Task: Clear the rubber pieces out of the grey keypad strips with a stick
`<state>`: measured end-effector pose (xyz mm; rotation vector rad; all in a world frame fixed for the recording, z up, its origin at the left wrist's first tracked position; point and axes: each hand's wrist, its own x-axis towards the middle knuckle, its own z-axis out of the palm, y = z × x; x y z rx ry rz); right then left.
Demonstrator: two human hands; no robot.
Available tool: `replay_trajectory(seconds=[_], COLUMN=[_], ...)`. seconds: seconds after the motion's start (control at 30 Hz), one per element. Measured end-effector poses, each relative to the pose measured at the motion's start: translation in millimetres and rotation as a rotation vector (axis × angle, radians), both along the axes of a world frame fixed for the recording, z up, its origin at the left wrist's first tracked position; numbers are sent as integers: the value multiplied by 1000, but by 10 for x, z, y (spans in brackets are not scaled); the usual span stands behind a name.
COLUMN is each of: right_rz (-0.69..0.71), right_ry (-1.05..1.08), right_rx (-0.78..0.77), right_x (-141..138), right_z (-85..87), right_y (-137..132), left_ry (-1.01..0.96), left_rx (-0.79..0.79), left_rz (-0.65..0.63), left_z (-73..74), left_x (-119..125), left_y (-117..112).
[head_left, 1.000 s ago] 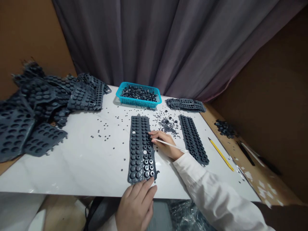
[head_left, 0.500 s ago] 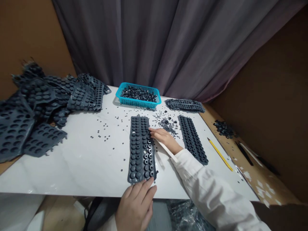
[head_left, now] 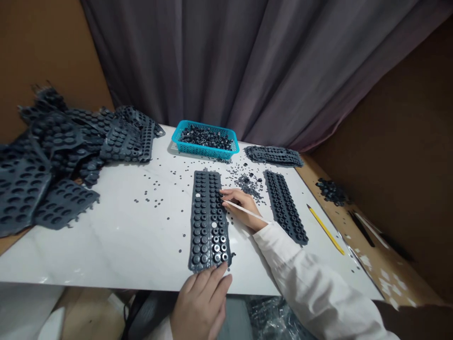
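Note:
A dark grey moulded rubber sheet (head_left: pixel 205 208) with rows of round studs lies lengthwise in front of me. Several studs near its right side show open ring tops, and two white spots stand out on it. My left hand (head_left: pixel 201 297) rests at the sheet's near end, fingers stretched out and touching its edge. My right hand (head_left: pixel 240 208) is at the sheet's right edge, about halfway up. Its fingers are pinched around a slim white stick-like tool (head_left: pixel 249 213), which slants back toward the wrist. The tool's tip is hidden among the fingers and studs.
A blue basket (head_left: pixel 205 152) of small dark parts stands at the back. Small dark discs (head_left: pixel 246 183) are scattered nearby. Another studded sheet (head_left: pixel 286 208), a folded sheet bundle (head_left: pixel 274 156) and a yellow pencil (head_left: pixel 325 229) lie right. Crumpled sheets (head_left: pixel 71 146) are heaped left.
The white tool in my right hand has tilted to a flatter angle, and the hand has shifted very slightly. My left hand stays at the sheet's near end. The view has moved slightly.

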<state>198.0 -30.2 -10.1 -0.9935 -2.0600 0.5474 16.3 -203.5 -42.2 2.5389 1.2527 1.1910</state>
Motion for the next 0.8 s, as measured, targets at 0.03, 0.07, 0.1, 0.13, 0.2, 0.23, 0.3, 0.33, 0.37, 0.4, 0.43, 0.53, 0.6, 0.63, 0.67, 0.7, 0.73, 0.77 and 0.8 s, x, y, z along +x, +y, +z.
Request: replay_trajectory(seconds=[0.03,0.07,0.1,0.13,0.2,0.23,0.3,0.33,0.37,0.4,0.43,0.53,0.6,0.63,0.67,0.7,0.73,0.77,0.8], right_rz=[5,9,13,18,25,27,55,80,109,137,152,82,3,-28,-46,-54,-54,-50,-39], right_ry=[-2,-3,-9,-29,-115,-181,-348,-425,-493,-542,-562,-422,-296,-252,-223,-202,-179,-158,-141], right_rx=[2,2,6,17,66,103,185,220,247,264,271,216,172,157,148,139,125,109,93], right_x=[5,11,17,22,27,27,23,21,20,20,24,50,70,76,78,76,69,59,47], right_z=[0,4,9,17,36,48,74,88,101,113,124,139,133,125,115,104,92,80,70], right_y=[4,7,10,13,21,28,51,68,89,114,142,230,267,273,268,254,233,206,178], left_ry=[-1,-4,-6,-9,-8,-5,-2,-2,-1,-1,1,7,7,6,4,0,-4,-7,-8], left_rx=[4,7,8,9,4,0,-4,-8,-10,-9,-8,-3,-5,-7,-7,-5,-3,-1,0], left_rz=[-3,-4,-5,-5,-9,-11,-10,-8,-7,-5,-4,-1,-3,-6,-8,-9,-9,-7,-6], left_z=[4,6,7,6,0,-4,-11,-13,-14,-13,-11,-7,-11,-16,-23,-30,-38,-44,-50], left_x=[-1,-3,-4,-4,-3,-3,-3,-3,-4,-5,-5,-7,-8,-9,-9,-9,-9,-8,-8], left_y=[2,5,8,10,10,9,3,0,-3,-5,-6,-6,-6,-5,-5,-4,-4,-4,-3])
